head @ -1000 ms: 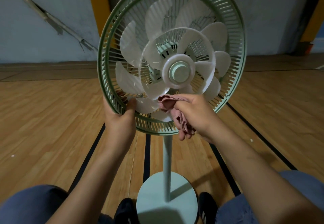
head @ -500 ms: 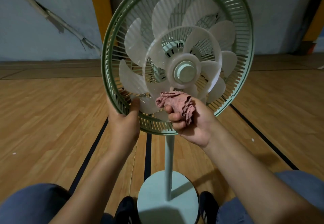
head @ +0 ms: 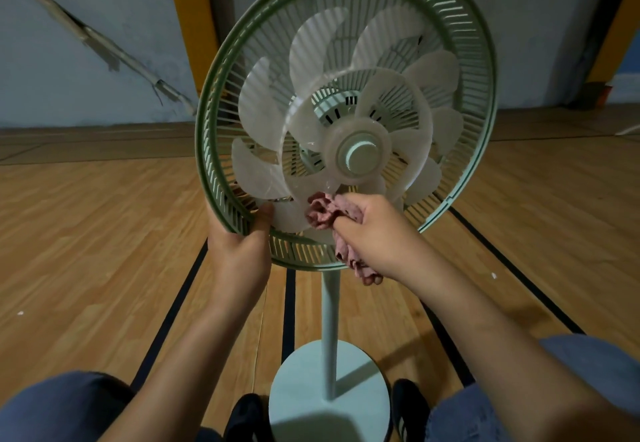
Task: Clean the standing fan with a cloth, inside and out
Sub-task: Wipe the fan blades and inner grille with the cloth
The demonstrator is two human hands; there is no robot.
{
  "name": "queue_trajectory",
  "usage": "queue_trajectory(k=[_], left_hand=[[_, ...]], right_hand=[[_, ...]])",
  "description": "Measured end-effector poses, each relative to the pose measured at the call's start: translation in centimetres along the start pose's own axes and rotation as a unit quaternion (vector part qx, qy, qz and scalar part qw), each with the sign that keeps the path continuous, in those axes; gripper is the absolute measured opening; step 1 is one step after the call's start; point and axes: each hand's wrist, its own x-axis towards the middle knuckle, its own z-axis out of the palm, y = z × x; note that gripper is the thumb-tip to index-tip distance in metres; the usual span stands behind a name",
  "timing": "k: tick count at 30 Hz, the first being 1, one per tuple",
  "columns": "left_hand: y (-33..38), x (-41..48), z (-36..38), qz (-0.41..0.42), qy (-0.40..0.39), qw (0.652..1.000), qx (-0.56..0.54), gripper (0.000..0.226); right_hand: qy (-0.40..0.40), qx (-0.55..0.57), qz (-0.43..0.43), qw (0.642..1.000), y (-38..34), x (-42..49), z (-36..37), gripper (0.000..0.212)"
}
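Note:
A standing fan with a green rear grille [head: 221, 102] faces me, its front cover off and its translucent white blades [head: 266, 102] bare around a pale hub [head: 362, 156]. My left hand [head: 239, 244] grips the grille's lower left rim, thumb inside the ring. My right hand [head: 377, 230] holds a crumpled pink cloth [head: 322, 213] against the lower blades just under the hub; a tail of cloth hangs below the fist. A pale pole [head: 330, 330] runs down to the round base [head: 311, 382].
The fan stands on a wooden floor [head: 86, 251] with black lines. My knees in blue trousers and dark shoes flank the base. A grey wall [head: 69, 8] with a slanted pipe and yellow padding lies behind.
My right hand turned from palm-up back to knuckles-up and pushed the cloth up onto the lower blades. The blades rotated slightly. My left hand kept its grip on the rim.

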Motion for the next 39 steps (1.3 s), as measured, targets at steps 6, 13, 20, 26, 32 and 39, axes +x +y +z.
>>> queue_trajectory(k=[6,13,20,26,32,39], left_hand=[[-0.1,0.3,-0.2,-0.003,-0.006,1.0,0.018,0.049],[-0.2,0.6,-0.6,-0.004,-0.018,1.0,0.017,0.047],[0.3,0.8,-0.7,-0.017,-0.016,1.0,-0.004,0.05],[0.6,0.6,-0.4,-0.016,-0.002,1.0,-0.003,0.057],[0.3,0.0,0.0,-0.014,0.008,1.0,0.003,0.051],[0.7,-0.2,0.2,-0.011,0.029,0.999,0.017,0.059]], right_hand=[[0.029,-0.11,-0.04,0.993,0.4,-0.8,-1.6,0.022],[0.069,-0.209,-0.083,0.972,0.3,-1.0,-3.8,0.055],[0.133,-0.204,-0.142,0.959,1.3,-0.7,-3.9,0.057],[0.098,-0.035,-0.092,0.99,2.9,-0.4,-1.0,0.044],[0.062,0.112,-0.092,0.988,2.0,-0.6,1.8,0.027],[0.055,0.285,-0.053,0.955,0.7,-1.1,4.8,0.032]])
